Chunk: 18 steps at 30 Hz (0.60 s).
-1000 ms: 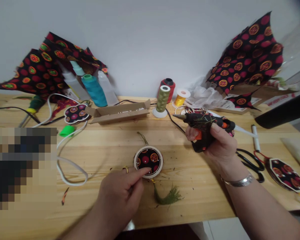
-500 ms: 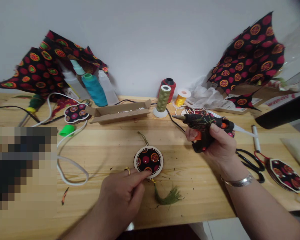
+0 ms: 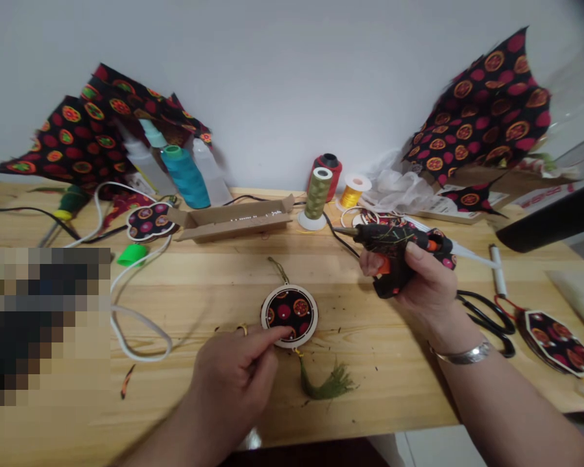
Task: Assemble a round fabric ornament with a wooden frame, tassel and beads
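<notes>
My right hand (image 3: 425, 279) is wrapped round a black hot glue gun (image 3: 384, 240) with an orange trigger. Its nozzle points left, above the table, and a clear glue stick (image 3: 474, 251) sticks out of its back. On the wood lies a round pendant (image 3: 293, 308) with a pale rim and dark, fruit-patterned fabric studded with small white dots. The outstretched index finger of my left hand (image 3: 238, 370) touches its lower part; the other fingers are curled, holding nothing visible. A green tassel (image 3: 328, 383) hangs off the pendant's near end, and a cord loop (image 3: 276, 267) off its far end.
Behind stand a cardboard tray (image 3: 236, 220), a green thread spool (image 3: 317, 198), a yellow spool (image 3: 353, 191) and a teal thread cone (image 3: 185, 178). An octagonal pendant (image 3: 559, 340) and black scissors handles (image 3: 489, 324) lie right. A white cable (image 3: 141, 353) loops at left.
My left index fingertip has shifted very slightly left on the pendant. The glue gun in my right hand has moved a little left and down. The pendant stays in place.
</notes>
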{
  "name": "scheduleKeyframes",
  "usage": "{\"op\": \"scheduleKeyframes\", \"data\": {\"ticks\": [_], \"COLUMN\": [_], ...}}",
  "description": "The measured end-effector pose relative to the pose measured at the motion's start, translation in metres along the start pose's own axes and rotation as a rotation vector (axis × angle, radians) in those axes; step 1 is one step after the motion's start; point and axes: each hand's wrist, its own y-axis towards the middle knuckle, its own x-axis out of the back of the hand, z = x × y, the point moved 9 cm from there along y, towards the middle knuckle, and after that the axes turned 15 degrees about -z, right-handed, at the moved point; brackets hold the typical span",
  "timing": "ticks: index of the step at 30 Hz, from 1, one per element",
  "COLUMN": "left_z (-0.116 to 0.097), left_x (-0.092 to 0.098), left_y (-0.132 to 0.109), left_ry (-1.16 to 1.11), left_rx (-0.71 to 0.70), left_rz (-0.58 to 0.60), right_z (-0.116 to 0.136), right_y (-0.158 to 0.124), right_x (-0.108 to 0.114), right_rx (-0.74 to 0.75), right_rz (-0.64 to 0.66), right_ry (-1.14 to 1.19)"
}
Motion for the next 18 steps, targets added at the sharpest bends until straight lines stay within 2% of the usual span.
{"op": "scheduleKeyframes", "data": {"ticks": [2, 4, 6, 7, 8, 10, 12, 15, 16, 18], "left_z": [0.015, 0.033, 0.048, 0.05, 0.051, 0.053, 0.056, 0.055, 0.055, 0.053], "left_x": [0.0, -0.002, -0.004, -0.006, -0.006, -0.003, 0.004, 0.024, 0.029, 0.032], "left_y": [0.0, -0.001, -0.002, -0.001, 0.006, 0.023, 0.043, 0.081, 0.091, 0.107], "left_ry": [-0.093, -0.291, -0.572, -0.719, -0.846, -1.013, -1.072, -1.115, -1.116, -1.108], "left_rx": [0.208, 0.526, 0.859, 0.98, 1.037, 1.079, 1.082, 0.914, 0.88, 0.868], "left_rz": [0.029, 0.029, -0.051, -0.089, -0.154, -0.288, -0.42, -0.635, -0.68, -0.686], "right_z": [0.0, 0.0, 0.0, 0.0, -0.001, -0.004, -0.004, -0.002, -0.003, -0.003], "right_y": [0.0, -0.001, -0.002, -0.002, -0.002, -0.003, -0.003, -0.003, -0.003, -0.003], "right_x": [-0.001, -0.001, -0.001, 0.0, 0.001, 0.001, 0.002, 0.001, 0.001, 0.001], "right_rx": [-0.007, -0.014, -0.022, -0.025, -0.036, -0.06, -0.049, -0.04, -0.048, -0.06], "right_rz": [-0.003, -0.01, -0.02, -0.024, -0.025, -0.02, -0.013, -0.01, -0.011, -0.021], "right_ry": [0.021, 0.019, 0.015, 0.016, 0.011, -0.011, -0.012, -0.011, -0.013, -0.012]}}
